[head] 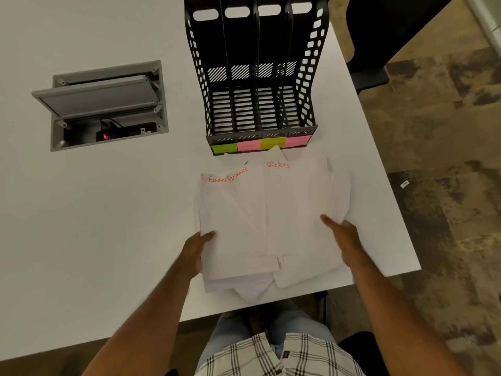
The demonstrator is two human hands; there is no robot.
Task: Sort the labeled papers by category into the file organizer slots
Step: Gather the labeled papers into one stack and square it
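Observation:
A loose pile of white papers lies on the white table in front of me. Orange words head the top sheets: two read FINANCE on the left, one reads SPORTS on the right. My left hand grips the pile's left edge, thumb on top. My right hand grips the right edge, thumb on the SPORTS sheet. Just behind the pile stands a black file organizer with several empty slots. Green, pink, yellow and pink sticky labels run along its front; their writing is too faint to read.
An open grey cable hatch is set into the table at the left, with a black power strip inside. The table's right edge runs close beside the papers. A dark chair stands at the far right on patterned carpet.

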